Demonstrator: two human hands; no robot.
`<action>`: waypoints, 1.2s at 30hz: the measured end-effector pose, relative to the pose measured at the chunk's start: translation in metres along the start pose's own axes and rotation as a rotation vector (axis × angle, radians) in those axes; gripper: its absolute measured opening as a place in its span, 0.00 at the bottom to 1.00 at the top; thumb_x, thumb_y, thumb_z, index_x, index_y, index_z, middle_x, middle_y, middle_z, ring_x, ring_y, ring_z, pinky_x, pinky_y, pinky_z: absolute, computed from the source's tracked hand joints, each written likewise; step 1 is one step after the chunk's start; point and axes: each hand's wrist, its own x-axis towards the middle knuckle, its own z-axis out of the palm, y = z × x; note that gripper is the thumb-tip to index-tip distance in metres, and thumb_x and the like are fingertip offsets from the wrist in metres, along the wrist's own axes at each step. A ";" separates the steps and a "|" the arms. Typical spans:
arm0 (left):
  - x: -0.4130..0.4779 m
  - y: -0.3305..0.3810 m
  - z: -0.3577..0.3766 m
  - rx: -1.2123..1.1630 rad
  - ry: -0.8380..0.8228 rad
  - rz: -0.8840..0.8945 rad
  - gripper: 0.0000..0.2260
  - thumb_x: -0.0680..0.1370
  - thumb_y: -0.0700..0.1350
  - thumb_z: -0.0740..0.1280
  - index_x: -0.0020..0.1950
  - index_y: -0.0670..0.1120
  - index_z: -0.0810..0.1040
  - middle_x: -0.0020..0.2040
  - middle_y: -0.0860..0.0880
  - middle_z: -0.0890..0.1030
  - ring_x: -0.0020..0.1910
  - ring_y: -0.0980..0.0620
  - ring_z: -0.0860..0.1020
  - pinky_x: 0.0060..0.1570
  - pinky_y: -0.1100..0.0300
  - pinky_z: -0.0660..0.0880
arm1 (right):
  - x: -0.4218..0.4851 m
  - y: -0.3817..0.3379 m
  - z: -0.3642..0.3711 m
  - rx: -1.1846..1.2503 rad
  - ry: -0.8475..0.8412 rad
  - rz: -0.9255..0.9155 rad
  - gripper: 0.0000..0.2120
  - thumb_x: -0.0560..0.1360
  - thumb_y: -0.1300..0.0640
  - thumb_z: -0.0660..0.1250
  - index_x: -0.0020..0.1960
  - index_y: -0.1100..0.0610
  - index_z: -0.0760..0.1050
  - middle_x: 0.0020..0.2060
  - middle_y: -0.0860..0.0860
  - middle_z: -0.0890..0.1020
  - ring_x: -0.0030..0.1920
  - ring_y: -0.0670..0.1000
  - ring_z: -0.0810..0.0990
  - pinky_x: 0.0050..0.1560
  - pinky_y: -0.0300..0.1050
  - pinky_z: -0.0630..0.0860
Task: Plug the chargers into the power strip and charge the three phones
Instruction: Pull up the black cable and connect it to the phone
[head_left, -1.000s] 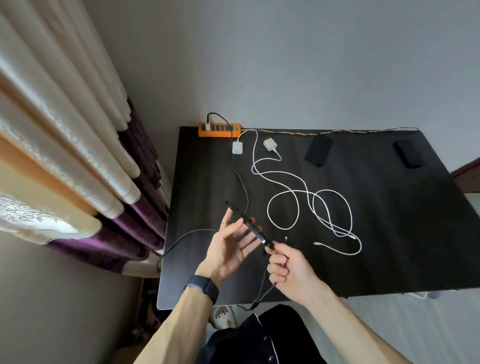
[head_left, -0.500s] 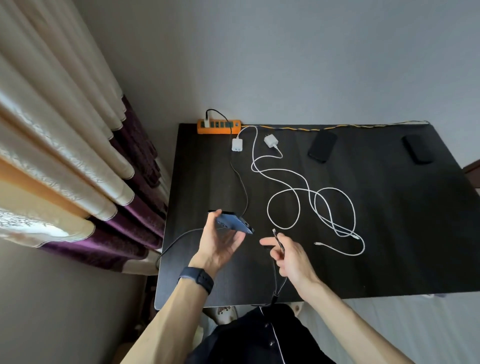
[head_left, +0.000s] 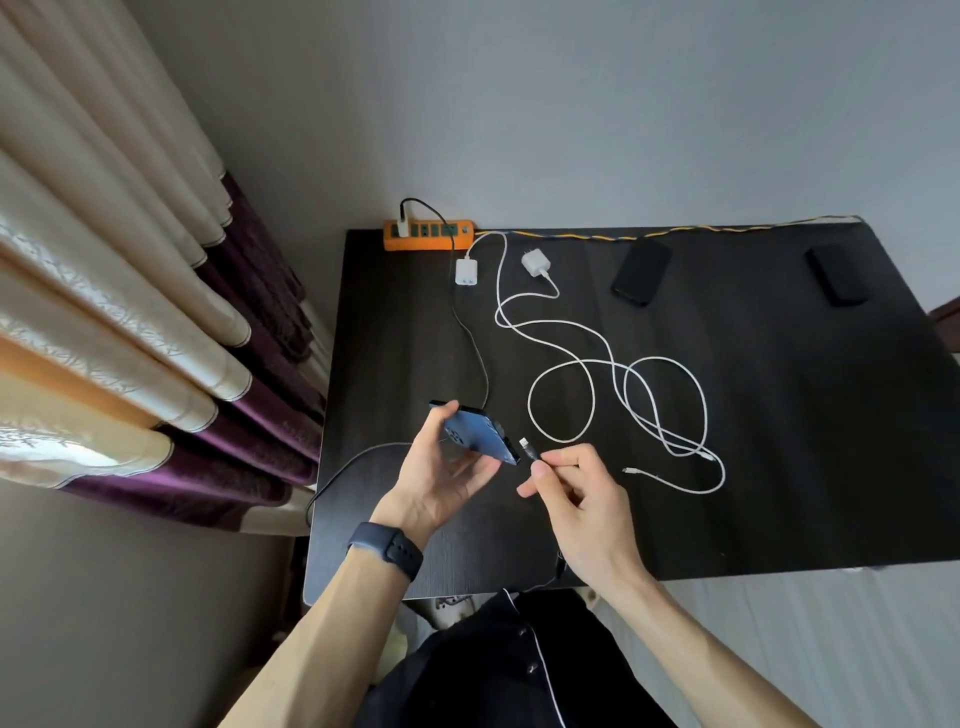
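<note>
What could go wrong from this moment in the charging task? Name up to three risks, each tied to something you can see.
1. The left hand holds the blue phone tilted in a loose fingertip grip above the table; it could slip.
2. The right hand pinches the black cable behind its connector, so the tip may miss the port.
3. The white cables lie looped together and may tangle when pulled.

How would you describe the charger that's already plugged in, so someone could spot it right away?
Find the orange power strip at the far left corner of the dark table, against the wall. The plugged-in charger is the small white block standing in its leftmost socket, with a black cable looping out. The two other white chargers lie loose on the table, trailing white cables.
</note>
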 end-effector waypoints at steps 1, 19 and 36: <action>0.000 -0.001 0.000 0.003 0.009 -0.001 0.22 0.69 0.53 0.77 0.58 0.46 0.75 0.58 0.37 0.78 0.43 0.42 0.85 0.43 0.50 0.82 | -0.001 -0.001 0.001 -0.009 0.009 -0.014 0.02 0.81 0.52 0.65 0.49 0.48 0.73 0.38 0.38 0.86 0.31 0.51 0.77 0.31 0.39 0.71; -0.007 0.003 -0.008 0.053 -0.019 0.053 0.35 0.69 0.51 0.77 0.72 0.45 0.68 0.56 0.37 0.80 0.46 0.41 0.85 0.44 0.49 0.82 | -0.006 -0.005 0.016 -0.076 -0.019 0.050 0.08 0.82 0.53 0.63 0.44 0.51 0.73 0.31 0.43 0.84 0.24 0.41 0.75 0.29 0.30 0.69; 0.003 0.013 -0.013 0.104 -0.164 0.287 0.31 0.66 0.47 0.76 0.65 0.65 0.69 0.47 0.43 0.83 0.45 0.41 0.84 0.47 0.48 0.80 | 0.003 -0.008 0.016 -0.083 -0.081 0.155 0.09 0.81 0.51 0.64 0.43 0.52 0.75 0.31 0.45 0.84 0.30 0.43 0.80 0.39 0.36 0.73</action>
